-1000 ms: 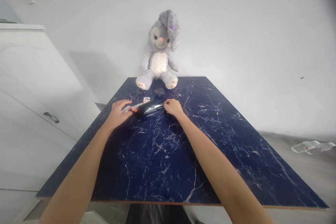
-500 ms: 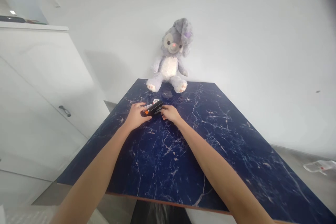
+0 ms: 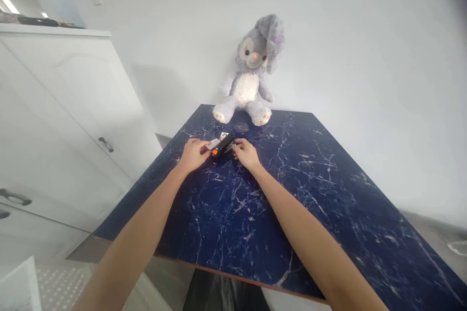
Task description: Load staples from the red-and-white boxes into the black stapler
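Observation:
A slim black box [image 3: 223, 145] with an orange patch at its near end lies slantwise on the dark blue marbled table [image 3: 241, 233]. Along its left side is a small whitish card [image 3: 212, 144], pinched between the thumb and fingers of my left hand [image 3: 195, 154]. Another white card with dark and red print [image 3: 224, 135] shows behind the box. My right hand [image 3: 246, 153] is at the box's right side, its fingertips closed together by some thin pale items [image 3: 229, 147]. What those fingers hold is too small to make out.
A grey plush rabbit [image 3: 246, 88] sits against the wall at the table's far edge, with a dark round object [image 3: 241, 127] before its feet. White cabinets [image 3: 73, 107] with dark handles stand on the left. A clear plastic item [image 3: 458, 248] lies at far right.
The view has shifted, so the scene sits further right. My left hand has drawn off the black box onto the whitish card, which shows more. My right hand remains beside the box.

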The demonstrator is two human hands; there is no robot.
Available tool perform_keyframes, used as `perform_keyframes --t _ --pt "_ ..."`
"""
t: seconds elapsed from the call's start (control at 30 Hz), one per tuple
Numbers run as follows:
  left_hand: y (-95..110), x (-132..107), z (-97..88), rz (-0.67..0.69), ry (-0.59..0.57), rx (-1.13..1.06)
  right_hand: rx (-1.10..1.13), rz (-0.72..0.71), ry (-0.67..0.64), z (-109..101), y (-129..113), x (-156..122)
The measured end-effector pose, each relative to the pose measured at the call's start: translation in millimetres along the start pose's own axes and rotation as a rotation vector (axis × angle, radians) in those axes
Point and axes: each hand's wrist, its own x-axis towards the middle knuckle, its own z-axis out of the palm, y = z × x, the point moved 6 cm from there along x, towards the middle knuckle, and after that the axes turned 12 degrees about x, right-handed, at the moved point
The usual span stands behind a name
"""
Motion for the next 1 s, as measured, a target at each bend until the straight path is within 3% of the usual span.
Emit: perform_keyframes --t 0.13,0.2,0.37,0.43,0.53,0.63,1.0 --pt "-1.0 -2.4 -25.0 -0.130 0.213 -0.069 0.003 -0.027 -0.016 1.1 -1.9 -0.7" --pt "-1.9 -3.2 -33.3 -0.190 0.259 -0.139 0.000 -0.050 -0.025 1.4 -2.2 -0.6" --pt "-15.7 -2.9 -21.7 -0.493 0.193 -0.647 0.132 -0.074 -0.004 -1.1 0.0 1.7" --pt "-14.7 -1.6 -13.0 -0.551 0.160 -0.886 0.252 -0.074 0.023 -3.2 0.2 2.4" --pt "-1.8 1.3 -4.2 -0.499 0.022 -1.169 0.400 -0.072 0.054 -5.5 -2.7 0.3" --pt "13.2 0.7 -4.3 -0.401 -0.118 -1.256 0.480 -0.065 0.066 -6.7 -8.5 -6.5" --pt "37.5 -2.8 -10.6 -0.335 -0.220 -1.261 0.578 -0.028 -0.005 -1.9 -12.0 -21.1"
